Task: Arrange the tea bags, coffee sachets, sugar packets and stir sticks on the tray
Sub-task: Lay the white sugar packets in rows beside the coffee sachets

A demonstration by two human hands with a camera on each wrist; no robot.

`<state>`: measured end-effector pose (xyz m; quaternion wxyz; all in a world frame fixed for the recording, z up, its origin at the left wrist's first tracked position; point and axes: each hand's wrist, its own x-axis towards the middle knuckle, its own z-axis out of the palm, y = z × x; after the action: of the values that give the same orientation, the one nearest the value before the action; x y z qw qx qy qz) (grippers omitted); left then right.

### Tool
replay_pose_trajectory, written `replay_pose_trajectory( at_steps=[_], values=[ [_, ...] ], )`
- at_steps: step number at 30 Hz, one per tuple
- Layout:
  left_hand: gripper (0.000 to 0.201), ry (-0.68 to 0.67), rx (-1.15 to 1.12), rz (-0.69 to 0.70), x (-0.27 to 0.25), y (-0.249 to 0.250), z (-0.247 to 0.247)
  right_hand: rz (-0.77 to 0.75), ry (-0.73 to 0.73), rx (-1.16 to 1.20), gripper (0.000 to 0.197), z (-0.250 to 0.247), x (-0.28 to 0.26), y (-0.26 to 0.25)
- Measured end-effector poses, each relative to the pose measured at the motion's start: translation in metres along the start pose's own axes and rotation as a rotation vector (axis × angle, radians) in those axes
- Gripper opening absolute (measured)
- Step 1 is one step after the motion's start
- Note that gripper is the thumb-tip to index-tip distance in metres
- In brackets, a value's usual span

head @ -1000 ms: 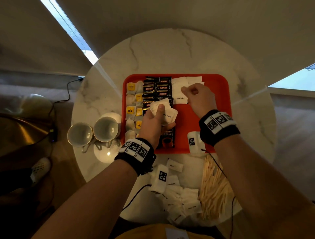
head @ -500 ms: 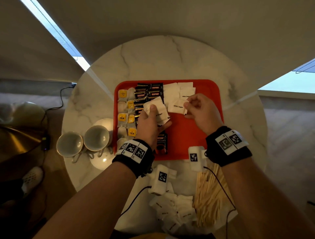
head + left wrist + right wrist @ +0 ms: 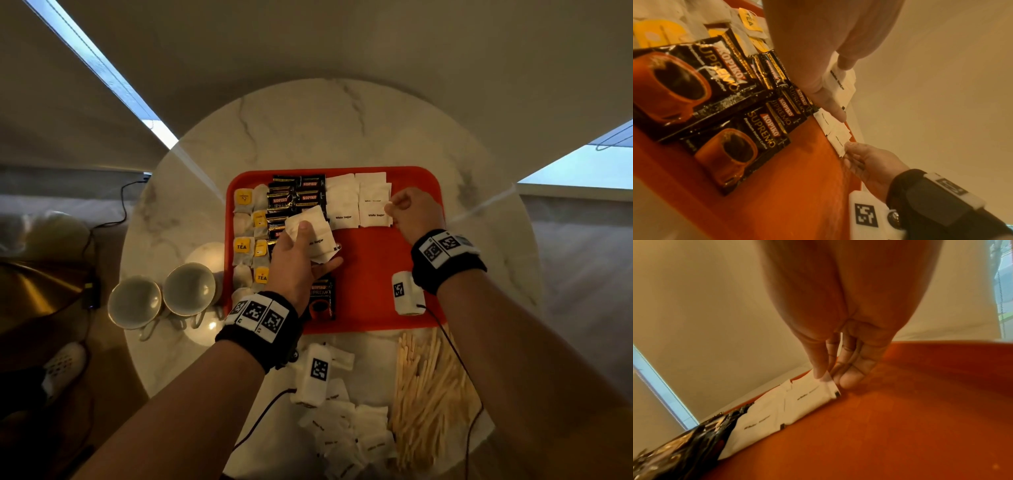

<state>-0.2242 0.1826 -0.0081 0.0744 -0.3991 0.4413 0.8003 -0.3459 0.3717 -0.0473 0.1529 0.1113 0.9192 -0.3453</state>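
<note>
A round marble table (image 3: 342,116) carries a red tray (image 3: 370,274), with 2 cups (image 3: 161,296) just beside its left edge. On the tray, tea bags (image 3: 248,240) fill the left column, black coffee sachets (image 3: 296,197) lie next to them, and white sugar packets (image 3: 358,202) sit in rows at the far edge. The left hand (image 3: 298,263) grips a small stack of sugar packets (image 3: 313,233) — thumb on top, fingers beneath — above the coffee sachets. The right hand (image 3: 416,214) pinches the edge of the rightmost packet (image 3: 812,394) on the tray, other fingers curled. More sugar packets (image 3: 346,435) and stir sticks (image 3: 428,394) lie on the table near the person.
</note>
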Motion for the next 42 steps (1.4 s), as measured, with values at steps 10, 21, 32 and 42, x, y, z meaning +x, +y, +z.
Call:
replay_pose_trajectory(
  at_steps=[10,21,32,42],
  values=[
    [0.032,-0.049,0.022,-0.059,-0.001,0.002,0.011,-0.205,-0.236,0.207,0.027,0.001,-0.083,-0.045],
    [0.03,0.031,-0.005,0.014,0.004,0.004,0.005,-0.176,-0.156,0.3,0.006,0.004,-0.073,-0.029],
    [0.018,0.051,-0.01,0.034,0.004,0.004,-0.001,-0.048,-0.132,0.081,0.017,0.03,-0.041,-0.01],
    [0.022,0.03,-0.023,-0.036,0.003,0.003,-0.001,-0.004,-0.038,0.049,0.02,0.031,-0.041,-0.018]
  ],
)
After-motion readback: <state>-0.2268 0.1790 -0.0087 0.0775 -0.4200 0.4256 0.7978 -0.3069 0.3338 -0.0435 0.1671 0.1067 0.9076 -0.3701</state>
